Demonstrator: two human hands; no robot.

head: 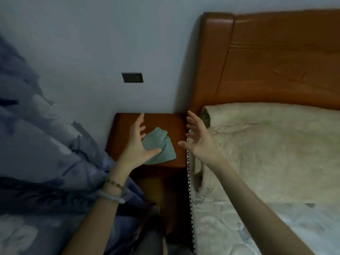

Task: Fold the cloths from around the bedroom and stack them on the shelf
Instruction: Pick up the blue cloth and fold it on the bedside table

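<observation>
A crumpled pale green cloth (160, 144) lies on the top of a wooden bedside table (171, 122). My left hand (137, 144) hovers over the cloth's left side, fingers spread, its thumb across the cloth's lower edge; whether it touches is unclear. My right hand (199, 139) is held open above the table's right edge, a short way right of the cloth, holding nothing. The lower left part of the cloth is hidden behind my left hand.
A bed with a beige pillow (266, 144) and wooden headboard (276, 61) stands right of the table. A blue patterned curtain (46, 153) hangs on the left. A dark wall socket (132, 77) sits above the table.
</observation>
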